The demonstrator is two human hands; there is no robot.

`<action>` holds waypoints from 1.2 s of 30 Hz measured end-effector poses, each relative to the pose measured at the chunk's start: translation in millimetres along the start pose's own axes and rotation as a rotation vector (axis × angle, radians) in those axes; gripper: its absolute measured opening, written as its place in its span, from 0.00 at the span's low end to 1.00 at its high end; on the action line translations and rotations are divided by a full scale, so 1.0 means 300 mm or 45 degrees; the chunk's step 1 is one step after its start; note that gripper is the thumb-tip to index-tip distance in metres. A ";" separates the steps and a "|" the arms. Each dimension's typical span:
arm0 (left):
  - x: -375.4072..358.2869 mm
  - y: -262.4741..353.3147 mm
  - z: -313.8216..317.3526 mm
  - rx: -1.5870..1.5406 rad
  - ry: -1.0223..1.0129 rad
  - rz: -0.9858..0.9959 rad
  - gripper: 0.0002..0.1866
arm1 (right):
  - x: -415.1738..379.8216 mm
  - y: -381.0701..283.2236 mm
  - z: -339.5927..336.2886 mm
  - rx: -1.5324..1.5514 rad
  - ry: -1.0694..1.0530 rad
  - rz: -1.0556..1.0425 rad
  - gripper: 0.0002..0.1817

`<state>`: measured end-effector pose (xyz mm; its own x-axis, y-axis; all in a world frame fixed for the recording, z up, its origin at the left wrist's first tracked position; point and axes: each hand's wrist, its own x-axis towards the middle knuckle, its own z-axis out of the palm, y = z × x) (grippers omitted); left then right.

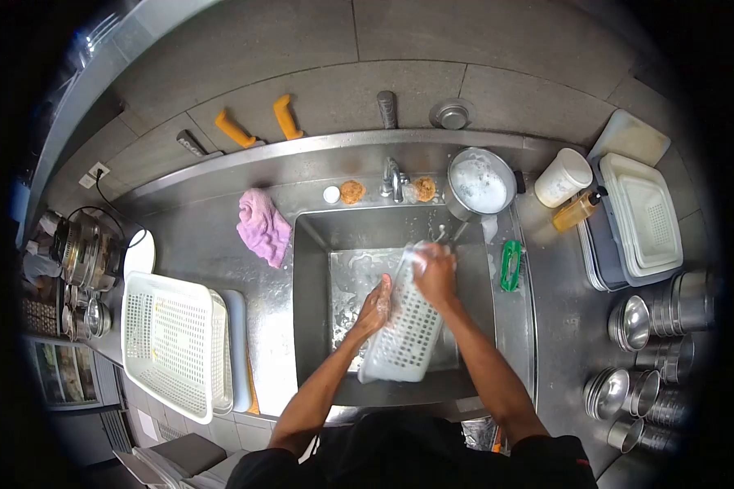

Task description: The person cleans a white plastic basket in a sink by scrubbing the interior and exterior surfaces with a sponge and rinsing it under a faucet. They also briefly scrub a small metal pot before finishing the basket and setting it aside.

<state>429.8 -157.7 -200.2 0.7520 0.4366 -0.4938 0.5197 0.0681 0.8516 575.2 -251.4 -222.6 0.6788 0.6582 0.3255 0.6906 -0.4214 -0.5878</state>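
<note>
A white perforated plastic basket point(409, 330) is tilted inside the steel sink point(311, 326), wet and partly soapy. My left hand point(374, 308) grips its left side, with fingertips along the edge. My right hand point(437, 275) is closed against the upper part of the basket, smeared by motion. Something whitish shows under its fingers, too blurred to name. Suds and water lie on the sink floor beneath the basket.
Behind the sink are a faucet point(394, 181), two brown scrubbers and a pot of suds point(479, 183). A pink cloth point(263, 226) and large white basket point(171, 334) lie left. Right are a green-handled tool point(510, 266), a pump bottle point(577, 210) and stacked steel bowls point(630, 323).
</note>
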 end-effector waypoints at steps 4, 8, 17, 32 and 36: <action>0.168 -0.127 -0.035 -0.034 0.216 -0.028 0.49 | -0.248 -0.183 0.076 0.124 -0.008 -0.207 0.09; 0.149 -0.147 -0.024 -0.052 0.534 0.214 0.42 | -0.212 -0.163 0.059 0.113 -0.064 -0.310 0.13; 0.142 -0.158 -0.020 -0.631 0.325 -0.011 0.39 | -0.276 -0.183 0.110 0.392 -0.036 0.012 0.15; -0.038 -0.164 -0.169 0.125 0.808 0.264 0.42 | -0.144 -0.367 0.092 0.259 -0.166 -0.124 0.15; -0.101 -0.235 -0.191 0.086 0.784 0.212 0.42 | -0.193 -0.360 0.101 0.419 -0.211 -0.157 0.16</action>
<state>347.3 -124.1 -235.2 0.4645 0.8732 -0.1474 0.4559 -0.0931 0.8852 453.6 -225.1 -200.4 0.5276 0.7945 0.3007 0.6291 -0.1276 -0.7668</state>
